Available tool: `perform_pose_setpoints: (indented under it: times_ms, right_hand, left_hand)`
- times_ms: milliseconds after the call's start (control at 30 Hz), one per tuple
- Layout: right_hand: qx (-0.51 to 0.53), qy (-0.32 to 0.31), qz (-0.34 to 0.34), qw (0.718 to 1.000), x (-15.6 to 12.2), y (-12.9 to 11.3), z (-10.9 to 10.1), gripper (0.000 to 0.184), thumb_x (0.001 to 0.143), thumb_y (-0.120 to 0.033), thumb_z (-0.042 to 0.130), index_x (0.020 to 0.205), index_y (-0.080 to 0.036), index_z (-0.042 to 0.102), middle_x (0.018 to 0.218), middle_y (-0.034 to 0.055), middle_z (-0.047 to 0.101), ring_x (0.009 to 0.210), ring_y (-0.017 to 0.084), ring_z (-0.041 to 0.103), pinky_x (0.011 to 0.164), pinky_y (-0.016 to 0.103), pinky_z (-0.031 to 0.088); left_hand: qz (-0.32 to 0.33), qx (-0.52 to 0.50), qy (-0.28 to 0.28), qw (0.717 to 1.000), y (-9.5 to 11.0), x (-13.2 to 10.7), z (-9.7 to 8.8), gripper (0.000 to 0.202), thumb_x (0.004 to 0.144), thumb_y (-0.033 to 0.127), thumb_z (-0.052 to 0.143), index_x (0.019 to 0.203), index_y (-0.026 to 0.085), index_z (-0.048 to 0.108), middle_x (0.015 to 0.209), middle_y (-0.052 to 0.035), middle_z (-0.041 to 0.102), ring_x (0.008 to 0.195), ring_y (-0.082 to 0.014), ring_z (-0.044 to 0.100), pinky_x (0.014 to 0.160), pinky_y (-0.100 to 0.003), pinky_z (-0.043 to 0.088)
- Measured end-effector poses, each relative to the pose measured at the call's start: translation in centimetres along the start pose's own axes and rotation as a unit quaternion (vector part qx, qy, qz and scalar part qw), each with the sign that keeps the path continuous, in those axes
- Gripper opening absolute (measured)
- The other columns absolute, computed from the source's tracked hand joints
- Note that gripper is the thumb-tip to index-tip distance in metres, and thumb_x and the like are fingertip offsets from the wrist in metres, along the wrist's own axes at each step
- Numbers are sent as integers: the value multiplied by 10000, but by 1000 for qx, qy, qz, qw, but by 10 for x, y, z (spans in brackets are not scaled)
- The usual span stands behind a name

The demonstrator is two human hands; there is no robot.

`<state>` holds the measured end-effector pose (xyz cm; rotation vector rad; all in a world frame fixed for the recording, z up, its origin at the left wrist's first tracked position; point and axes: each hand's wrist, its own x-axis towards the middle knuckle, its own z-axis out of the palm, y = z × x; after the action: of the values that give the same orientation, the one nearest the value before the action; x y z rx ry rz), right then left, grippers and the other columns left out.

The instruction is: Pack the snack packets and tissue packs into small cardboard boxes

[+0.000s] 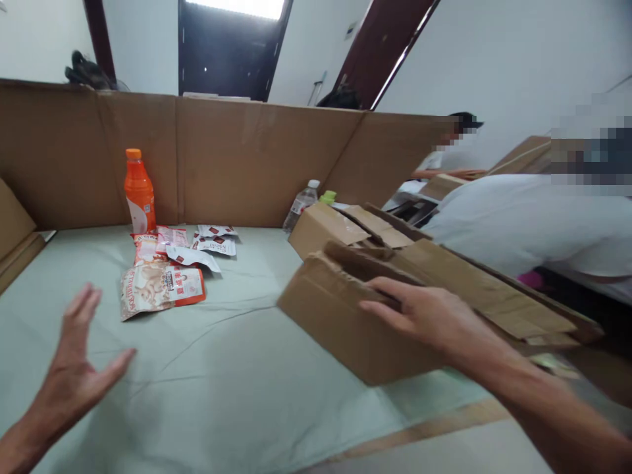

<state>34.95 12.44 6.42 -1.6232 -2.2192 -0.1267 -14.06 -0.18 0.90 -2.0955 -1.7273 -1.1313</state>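
Note:
My right hand (419, 313) grips the upper edge of an open cardboard box (340, 322), thumb outside and fingers over the rim. The box stands tilted on the right of the pale green cloth (237, 368); its inside is mostly hidden. My left hand (79, 368) hovers over the cloth at the left, fingers spread, holding nothing. Beyond it lie a cashew snack pouch (162, 289), red-and-white packets (151, 249) and several small white sachets (213, 245). An orange drink bottle (138, 194) stands upright behind them.
A cardboard partition (222, 161) closes off the back. By its right end are a clear bottle (302, 205), a green cap (328, 197) and another cardboard box (328, 230). A person in a white shirt (533, 217) is close on the right; another person is farther back.

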Motion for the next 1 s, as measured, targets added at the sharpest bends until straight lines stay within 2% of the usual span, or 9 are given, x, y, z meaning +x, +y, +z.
perform_pose_setpoints:
  times_ms: [133,200,267,400,500,633,700,833,1000]
  right_hand:
    - [39,-12,-184,982,-41,-94,-16,158,919,-179,546,937,-228,695,865,55,774,717,205,719,628,293,514]
    - [71,-29,-243,967,-59,-133,-30,229,934,-100,504,924,-230,692,819,35,755,675,184,696,610,281,510]
    - [132,-85,-279,947,-69,-155,-45,262,988,-134,472,943,-246,704,817,17,758,660,166,692,598,265,522]
    - [204,-153,-290,922,-62,-151,-55,335,1071,-312,398,1124,-276,726,1006,2,805,857,155,755,695,232,588]
    - [149,-178,-292,928,-48,-138,-41,349,1018,-351,508,1286,-208,679,1246,75,751,1104,240,720,878,338,600]
    - [81,-250,-328,908,-45,-152,-18,605,884,-377,690,1409,-103,569,1295,194,702,1143,330,685,882,425,578]
    - [52,-253,-311,915,-49,-167,-8,510,857,-303,698,1326,-121,614,1169,175,742,1027,316,706,805,406,558]
    - [4,-242,-295,924,-53,-189,9,127,816,-94,624,890,-179,682,838,84,744,719,227,668,613,321,430]
    - [91,-220,-310,920,-46,-179,-1,268,816,13,485,717,-202,612,694,25,684,591,150,591,537,280,377]
  left_hand:
    - [39,-142,-132,980,44,-2,30,1071,869,587,718,1645,315,32,1704,-187,134,1527,-493,223,1145,-751,317]
    - [32,-209,-195,958,54,-6,34,1220,793,661,768,1637,344,-55,1720,-179,46,1542,-509,131,1157,-771,245]
    - [9,-276,-256,926,56,-11,35,1314,732,685,810,1624,379,-105,1727,-154,4,1543,-514,93,1169,-766,211]
    - [-35,-366,-297,881,50,-27,34,1312,735,664,821,1615,411,-120,1732,-114,43,1528,-515,174,1173,-742,248]
    - [-20,-369,-273,888,47,-38,34,1271,746,651,819,1621,423,-74,1728,-84,98,1530,-508,189,1192,-735,226]
    - [-11,-358,-262,896,49,-44,33,1238,753,639,819,1620,444,-42,1727,-48,120,1534,-500,190,1211,-726,213]
    - [-7,-357,-257,898,52,-43,32,1228,765,639,807,1617,448,-56,1728,-38,115,1531,-495,211,1209,-722,241]
    - [4,-363,-253,897,59,-38,31,1176,810,636,763,1613,451,-77,1727,-42,100,1523,-473,255,1211,-685,289]
    - [17,-353,-252,901,58,-33,30,1117,858,610,724,1631,389,-50,1694,-115,191,1525,-466,247,1228,-664,259]
